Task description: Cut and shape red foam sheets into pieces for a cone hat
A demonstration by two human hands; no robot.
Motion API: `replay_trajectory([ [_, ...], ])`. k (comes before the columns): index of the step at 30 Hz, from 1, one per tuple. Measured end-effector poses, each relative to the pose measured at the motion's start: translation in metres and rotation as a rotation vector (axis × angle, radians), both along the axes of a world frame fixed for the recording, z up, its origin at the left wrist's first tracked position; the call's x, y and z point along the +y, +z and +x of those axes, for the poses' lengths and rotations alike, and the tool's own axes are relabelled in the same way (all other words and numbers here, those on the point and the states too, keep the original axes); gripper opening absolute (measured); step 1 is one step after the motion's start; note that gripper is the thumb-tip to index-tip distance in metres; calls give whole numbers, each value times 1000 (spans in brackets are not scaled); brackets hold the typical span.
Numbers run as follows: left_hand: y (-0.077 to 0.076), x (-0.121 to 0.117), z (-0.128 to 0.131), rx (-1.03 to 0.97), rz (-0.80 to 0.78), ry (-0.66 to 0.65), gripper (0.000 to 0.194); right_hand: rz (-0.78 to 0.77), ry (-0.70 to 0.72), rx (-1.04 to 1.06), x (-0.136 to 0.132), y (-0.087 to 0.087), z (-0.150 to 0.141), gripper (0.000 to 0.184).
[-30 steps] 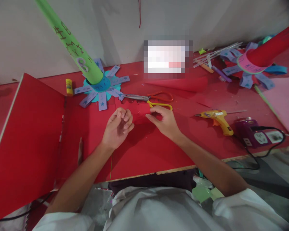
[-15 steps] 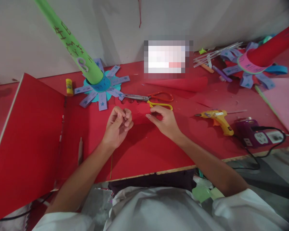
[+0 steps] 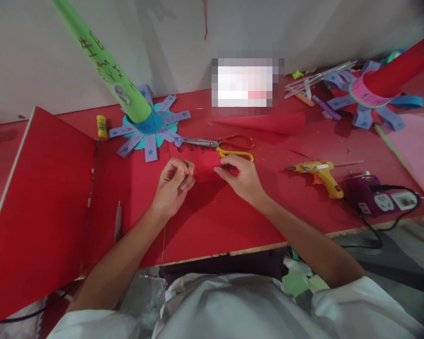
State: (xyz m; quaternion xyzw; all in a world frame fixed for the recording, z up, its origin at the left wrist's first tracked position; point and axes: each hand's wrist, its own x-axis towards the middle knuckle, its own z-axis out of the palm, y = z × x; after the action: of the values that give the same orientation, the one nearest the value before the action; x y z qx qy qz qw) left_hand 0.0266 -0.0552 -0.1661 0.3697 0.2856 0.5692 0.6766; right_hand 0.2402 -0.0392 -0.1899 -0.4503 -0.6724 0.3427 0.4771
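Note:
My left hand [image 3: 174,187] is raised over the red tabletop with its thumb and fingers curled together; whatever they pinch, if anything, is too small or hidden to make out. Facing it, my right hand [image 3: 243,180] has thumb and forefinger bent towards each other in a pinch, their contents unclear against the red. Between and behind both hands is a piece of red paper [image 3: 205,165], its outline hard to separate from the table. Scissors [image 3: 201,142] with one red and one yellow handle lie just beyond; the yellow handle is beside my right fingertips.
A green paper tube [image 3: 127,92] stands on a blue base with purple strips, near a yellow glue stick [image 3: 101,128]. A red board [image 3: 45,207] rises at left. A yellow glue gun [image 3: 318,174] and purple power socket [image 3: 374,197] lie right, below a red tube [image 3: 403,70].
My left hand's fingers have curled in closer together, and the hand has shifted very slightly. My right hand stays almost in place. The tools around them have not moved.

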Motion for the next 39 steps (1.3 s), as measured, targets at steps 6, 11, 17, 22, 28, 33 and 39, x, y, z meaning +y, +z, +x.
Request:
replay_trajectory([
  [6, -2, 1, 1, 120, -22, 112, 39, 57, 14, -16, -1, 1, 0, 29],
  [11, -6, 5, 0, 273, -160, 212, 46, 172, 57, -46, -2, 1, 0, 27],
  [17, -10, 4, 0, 423, -103, 169, 44, 207, 149, -178, -4, 1, -2, 33],
  [22, -9, 2, -4, 717, 272, 262, 20, 57, 200, -115, -5, 7, -3, 41],
  [28, -7, -4, 0, 845, 436, 214, 24, -116, 115, 75, 0, 6, 1, 42],
  [33, -10, -4, 0, 793, 335, 239, 26, 28, 97, -24, -1, 8, -1, 43],
  [39, -10, -5, -10, 1138, 574, 345, 15, -167, 94, 98, 0, -1, -3, 42],
])
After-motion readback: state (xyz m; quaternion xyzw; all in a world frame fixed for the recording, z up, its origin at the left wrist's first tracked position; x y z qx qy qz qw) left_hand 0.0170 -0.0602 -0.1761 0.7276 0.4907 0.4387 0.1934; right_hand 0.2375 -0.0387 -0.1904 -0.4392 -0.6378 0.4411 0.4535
